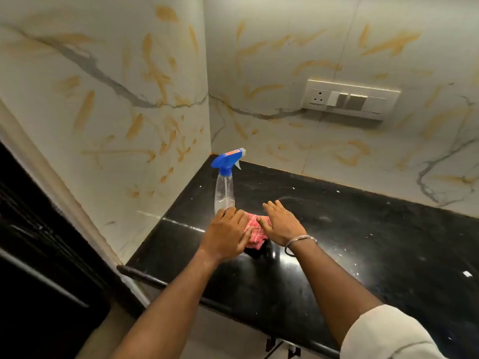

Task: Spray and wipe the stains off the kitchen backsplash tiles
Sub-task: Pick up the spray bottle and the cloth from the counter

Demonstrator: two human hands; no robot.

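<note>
**Two flat hands over a pink cloth**

The left hand (228,233) and the right hand (281,224) reach out side by side over the shiny black stone table (337,229). Both hands are flat, with straight fingers, and they grab nothing.

A crumpled pink checked cloth (255,234) lies on the table between the two hands. The left hand covers its left edge and the right hand covers its right edge. It is not clear if the hands press on it.

A clear plastic spray bottle with a blue top (225,187) stands upright just past the fingertips of the left hand. Its nozzle points to the right.

The white marble wall tiles (160,81) rise behind the bottle, far past both hands and also off to the left of the left hand. Orange-brown smears (391,45) are all over them. A white switch plate (350,99) sits on the wall, up and to the right of the right hand.

A thin silver bangle (302,240) goes round the right wrist, and a white sleeve (388,332) covers the upper right arm.
</note>
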